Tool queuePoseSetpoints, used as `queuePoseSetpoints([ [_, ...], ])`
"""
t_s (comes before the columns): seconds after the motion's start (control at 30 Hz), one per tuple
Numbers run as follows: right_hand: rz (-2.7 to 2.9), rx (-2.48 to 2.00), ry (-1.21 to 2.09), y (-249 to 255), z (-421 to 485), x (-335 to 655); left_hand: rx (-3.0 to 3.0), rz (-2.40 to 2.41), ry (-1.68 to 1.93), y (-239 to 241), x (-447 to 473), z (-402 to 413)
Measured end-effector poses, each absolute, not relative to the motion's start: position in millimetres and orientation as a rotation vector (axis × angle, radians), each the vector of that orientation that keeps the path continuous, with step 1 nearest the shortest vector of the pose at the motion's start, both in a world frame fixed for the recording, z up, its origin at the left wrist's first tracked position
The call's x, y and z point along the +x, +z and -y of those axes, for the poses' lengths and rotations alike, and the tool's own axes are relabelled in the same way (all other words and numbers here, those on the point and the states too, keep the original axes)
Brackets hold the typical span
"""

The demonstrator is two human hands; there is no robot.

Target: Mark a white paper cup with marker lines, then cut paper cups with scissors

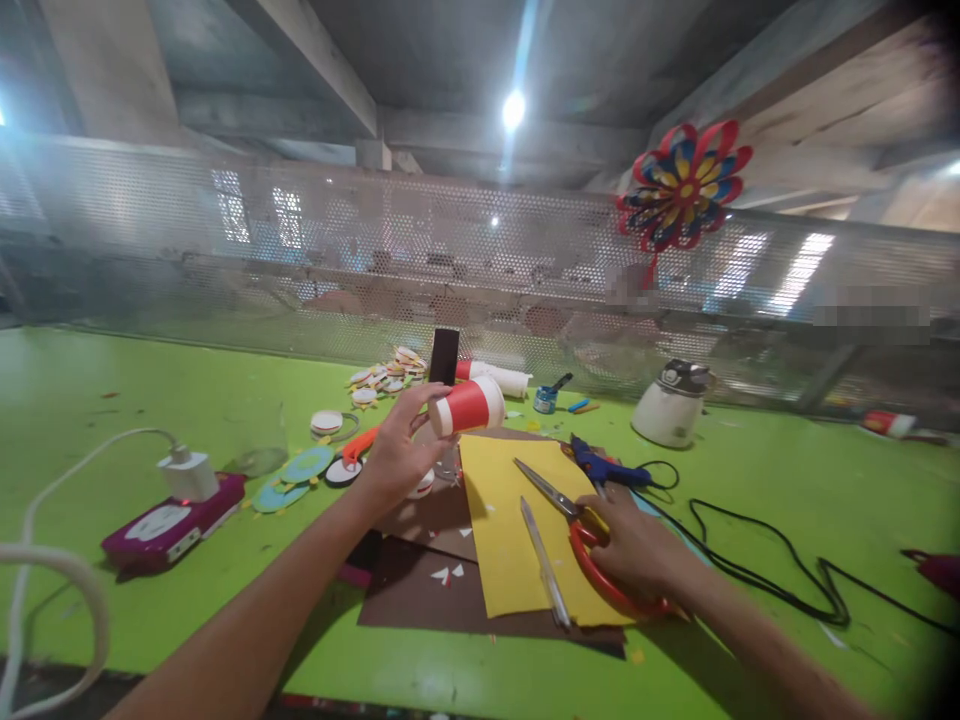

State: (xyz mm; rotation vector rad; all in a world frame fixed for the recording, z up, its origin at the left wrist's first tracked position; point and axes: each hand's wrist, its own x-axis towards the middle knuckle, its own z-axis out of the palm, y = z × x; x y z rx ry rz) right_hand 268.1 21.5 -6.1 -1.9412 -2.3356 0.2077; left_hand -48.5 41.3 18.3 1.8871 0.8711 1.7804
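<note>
My left hand (409, 440) is closed around a red and white paper cup (474, 406), tilted on its side above the sheets. My right hand (634, 535) has its fingers on the red handles of a pair of scissors (581, 535); the blades are nearly together and point to the far left. Beneath the scissors lies a yellow sheet (502, 540), partly over dark brown sheets (420, 600). A pale pen-shaped tool (545, 565) rests on the yellow sheet beside the blades. Small white scraps (448, 574) are scattered on the brown sheet.
A blue glue gun (604, 466) with a black cord lies beyond my right hand. At left are a purple power strip (172, 525) and blue-green paper discs (307, 463). Farther back stand a phone (445, 356), stacked cups (499, 378), a small blue jar (546, 401) and a white pitcher (667, 412).
</note>
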Motion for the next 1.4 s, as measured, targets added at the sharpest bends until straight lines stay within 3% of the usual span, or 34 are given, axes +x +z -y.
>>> queuePoseSetpoints([
  [0.23, 2.088, -1.771, 0.349, -1.0, -34.1, 280.1, 1.42, -0.819, 1.624, 23.5, -43.3, -36.7],
  [0.6, 1.972, -1.122, 0.871, 45.5, -50.5, 244.0, 0.857, -0.7, 1.498, 30.8, -51.4, -43.2],
  [0.7, 2.012, -1.076, 0.826, 40.9, -48.3, 231.9, 0.805, -0.75, 1.46, 29.3, -54.0, -45.1],
  [0.9, 2.291, -1.041, 0.421, 23.5, -40.0, 240.6, 0.795, -0.828, 1.47, 28.2, -51.5, -45.5],
  [1.07, 2.34, -1.115, 0.357, 17.8, -38.2, 250.1, 0.826, -0.869, 1.476, 23.2, -47.4, -46.0],
  [1.4, 2.056, -1.198, 1.07, 28.4, -25.1, 235.9, 1.188, -0.694, 1.5, 24.0, -43.9, -35.4],
])
